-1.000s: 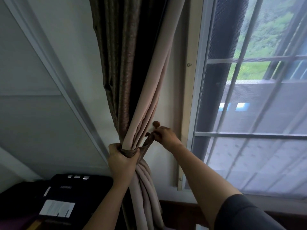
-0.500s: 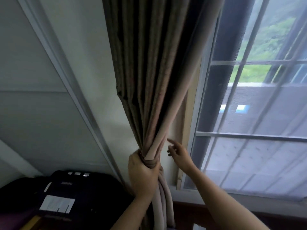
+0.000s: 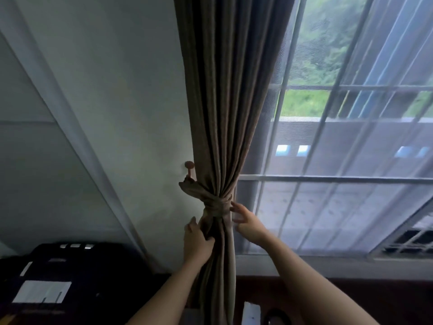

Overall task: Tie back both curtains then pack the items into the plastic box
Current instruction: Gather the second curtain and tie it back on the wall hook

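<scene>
By a pale wall (image 3: pixel 131 113) and barred window (image 3: pixel 351 184), the left hand (image 3: pixel 198 241) grips folds of the brown curtain (image 3: pixel 225 113) just below its tieback (image 3: pixel 216 205). The right hand (image 3: pixel 247 222) is spread loose, fingertips touching that band. Farther up, the tieback loops onto a wall hook (image 3: pixel 189 168).

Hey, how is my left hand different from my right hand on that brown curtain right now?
The left hand sits below the tieback; the right hand is level with it. The left hand pinches the curtain folds, thumb in front; the right hand's fingers are spread, tips at the tieback's edge. The left hand is left of the bundle, the right hand on its right. Both are bare.
</scene>
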Tool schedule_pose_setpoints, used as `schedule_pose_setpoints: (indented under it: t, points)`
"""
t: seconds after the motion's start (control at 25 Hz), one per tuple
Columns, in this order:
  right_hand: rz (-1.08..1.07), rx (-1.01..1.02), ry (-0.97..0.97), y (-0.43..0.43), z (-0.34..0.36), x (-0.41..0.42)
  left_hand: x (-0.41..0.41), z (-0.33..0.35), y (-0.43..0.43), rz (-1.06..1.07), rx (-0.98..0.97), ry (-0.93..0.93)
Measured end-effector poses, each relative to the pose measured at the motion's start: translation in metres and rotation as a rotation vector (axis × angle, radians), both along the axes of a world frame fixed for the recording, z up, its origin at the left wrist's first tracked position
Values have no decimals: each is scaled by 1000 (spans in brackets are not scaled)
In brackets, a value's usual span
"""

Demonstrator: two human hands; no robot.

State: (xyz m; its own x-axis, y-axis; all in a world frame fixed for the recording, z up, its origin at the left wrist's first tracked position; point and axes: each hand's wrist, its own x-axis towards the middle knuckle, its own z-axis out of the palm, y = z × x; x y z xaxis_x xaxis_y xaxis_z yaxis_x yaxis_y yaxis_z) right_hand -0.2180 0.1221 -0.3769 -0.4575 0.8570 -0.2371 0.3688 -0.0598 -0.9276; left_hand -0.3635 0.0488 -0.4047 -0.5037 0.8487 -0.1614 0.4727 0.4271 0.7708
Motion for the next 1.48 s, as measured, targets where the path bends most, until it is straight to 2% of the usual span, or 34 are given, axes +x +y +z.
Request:
schedule_pose_setpoints:
  t: [0.04,0.16,0.36,0.48,0.6,0.68,0.8,0.88,0.96,1.08,1.2,1.32,1.4,1.48]
  points:
    - [-2,66,-68,-2,-7,-2,-4,-3,4,-39,-52,10]
    - [-103,175,-103,-5,-28,-8,-10,-12,12,-143,-81,54]
    - [-38,474,-498,-9,-53,-7,-15,-26,8,-135,-119,469]
    - [12,610,-614,-10,-56,-12,-15,-38,8,-208,-194,615]
    - [19,681,-649,-12,-71,-13,-11,-55,-3,-334,-192,717]
    - [-6,655,-635,-15,-77,-11,-9,-58,-7,-354,-181,701]
    - [-123,578,-569,-15,-67,-13,-12,-49,-2,-269,-114,612]
    - [-298,526,-432,-24,-60,-15,-16,-49,1,-222,-11,460]
    - [-339,538,-294,-39,-64,-16,-18,-50,1,-185,38,352]
    - [-226,476,-282,-51,-76,-19,-21,-51,1,-191,45,425]
    - [-233,470,-411,-37,-86,-24,-26,-51,1,-254,124,490]
    - [-194,516,-439,-24,-97,-23,-29,-48,-6,-265,136,356]
    - [-164,507,-397,-18,-98,-17,-29,-49,-11,-220,132,429]
    - [-130,516,-402,-17,-97,-13,-23,-55,-10,-205,216,578]
